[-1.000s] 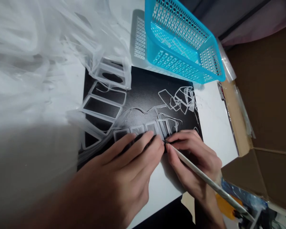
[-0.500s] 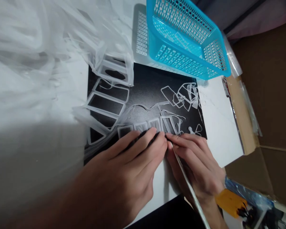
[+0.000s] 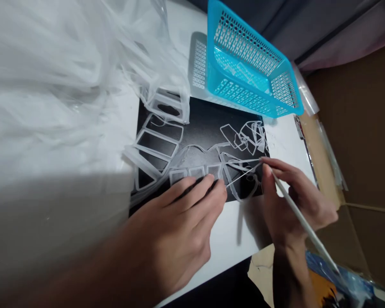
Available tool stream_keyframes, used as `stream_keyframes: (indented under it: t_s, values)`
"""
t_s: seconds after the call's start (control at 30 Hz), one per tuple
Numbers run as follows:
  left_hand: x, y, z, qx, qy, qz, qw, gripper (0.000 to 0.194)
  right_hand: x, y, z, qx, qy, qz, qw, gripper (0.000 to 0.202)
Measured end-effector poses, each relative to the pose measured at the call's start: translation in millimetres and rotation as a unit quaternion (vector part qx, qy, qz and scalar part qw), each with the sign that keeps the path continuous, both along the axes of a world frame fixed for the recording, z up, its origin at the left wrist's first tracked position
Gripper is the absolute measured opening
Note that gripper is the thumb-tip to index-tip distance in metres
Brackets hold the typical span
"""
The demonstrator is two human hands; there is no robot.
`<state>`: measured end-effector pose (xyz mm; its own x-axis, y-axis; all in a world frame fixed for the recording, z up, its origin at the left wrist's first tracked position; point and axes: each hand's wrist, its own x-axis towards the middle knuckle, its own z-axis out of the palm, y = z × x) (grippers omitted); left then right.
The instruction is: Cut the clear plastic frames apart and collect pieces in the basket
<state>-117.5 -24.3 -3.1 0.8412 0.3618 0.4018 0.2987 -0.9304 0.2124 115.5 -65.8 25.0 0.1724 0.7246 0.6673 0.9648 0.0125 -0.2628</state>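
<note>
My left hand (image 3: pixel 189 218) lies with its fingers spread over a row of translucent rectangular plastic frames (image 3: pixel 196 171), holding them down on a black mat (image 3: pixel 205 113). To its right, my right hand (image 3: pixel 295 196) is closed around a long, thin, pale stick-like tool (image 3: pixel 303 220), whose shaft slants back past the wrist. At the fingertips a thin white plastic strip (image 3: pixel 244 161) is pinched and stretched taut from the frames' right end. Whether the tool's tip grips the strip is hidden by the fingers.
Loose cut-off plastic outlines (image 3: pixel 253 134) lie tangled on the mat's right side. More translucent frame sheets (image 3: pixel 158 143) spread at the left, joined to a heap of clear plastic (image 3: pixel 67 55). A blue perforated basket (image 3: pixel 253 90) stands behind; cardboard (image 3: pixel 343 141) is at the right.
My right hand has moved right, away from my left hand, drawing the thin plastic strip out with it. The left hand still presses on the frames. The view has shifted slightly.
</note>
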Motion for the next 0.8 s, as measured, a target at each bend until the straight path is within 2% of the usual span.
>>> stream_keyframes:
  t_s: [0.1,0.2,0.4,0.5,0.6,0.7,0.77,0.8]
  values:
    - [2.7,-0.8,-3.4,0.007,0.007,0.004,1.000,0.050,18.1,16.2,2.4,0.038,0.011,-0.037,0.999,0.016]
    - [3.9,-1.9,-8.2,0.016,0.005,0.007,1.000,0.051,36.9,33.2,8.6,0.084,0.015,-0.045,0.995,0.015]
    - [-0.5,-5.3,-13.3,0.038,-0.002,0.034,0.999,0.056,63.4,58.9,36.2,0.116,0.008,-0.070,0.991,0.013]
    - [-2.8,-6.0,-14.7,0.050,0.001,0.035,0.998,0.056,70.5,82.7,52.4,0.101,0.020,-0.029,0.994,0.011]
    - [-4.0,-4.6,-15.1,0.056,0.010,0.028,0.998,0.057,83.1,125.3,59.8,0.074,0.016,0.022,0.997,0.009]
    - [-5.0,-2.7,-13.4,0.055,0.008,0.020,0.998,0.058,95.4,165.8,59.5,-0.013,0.001,0.066,0.998,0.012]
    - [-5.9,-2.4,-11.2,0.062,0.005,0.012,0.998,0.057,91.8,172.6,59.2,-0.038,-0.010,0.091,0.995,0.014]
    - [-6.5,-2.7,-10.0,0.070,0.005,0.006,0.998,0.055,84.6,167.0,59.4,-0.026,-0.010,0.107,0.994,0.015]
